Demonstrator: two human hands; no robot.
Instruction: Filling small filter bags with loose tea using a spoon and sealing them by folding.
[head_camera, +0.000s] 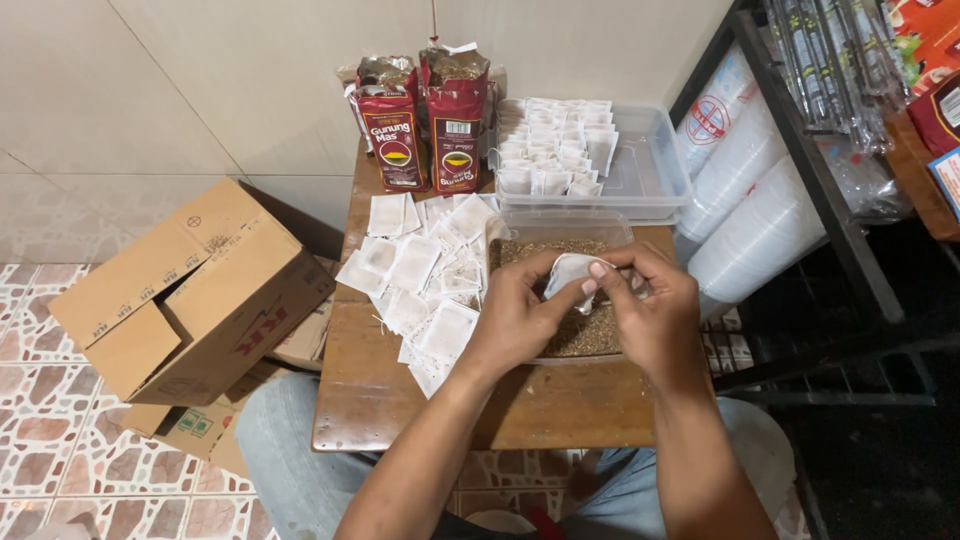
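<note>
Both hands pinch a small white filter bag (570, 272) over the clear tray of loose tea (585, 335) at the table's (420, 420) right edge: left hand (515, 315), right hand (655, 305). Empty bags (425, 275) litter the table's middle; two red packets (425, 125) and a tub of filled bags (640, 170) stand along the far edge.

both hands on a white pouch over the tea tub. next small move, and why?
Probably close the pouch and set it in the clear tray behind. The left hand and right hand pinch it together above the tub of loose tea; the tray already holds rows of similar pouches, while flat ones lie on the table.
</note>
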